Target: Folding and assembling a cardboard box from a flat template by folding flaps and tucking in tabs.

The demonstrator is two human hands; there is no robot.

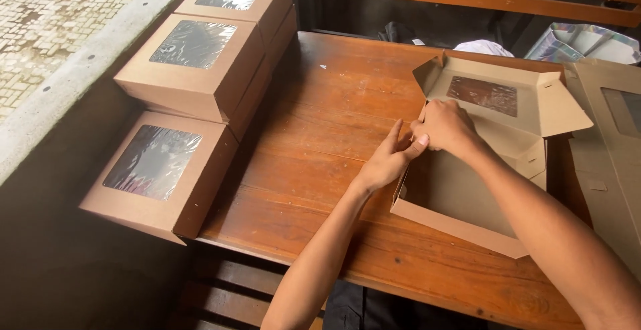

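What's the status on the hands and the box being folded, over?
Left hand and right hand both pressing the left wall of the open cardboard box. Lid up. Finished window boxes stacked clear, left.

Flat brown cardboard sheet [611, 149]: cut off at right edge. Shiny carton [581, 41]: partly behind the open box's lid [507, 93]. Lower stacked boxes [264, 79]: mostly covered by upper ones. Dark item [397, 33] behind table: too dim to identify. Right hand [446, 126]: fingertips hidden.
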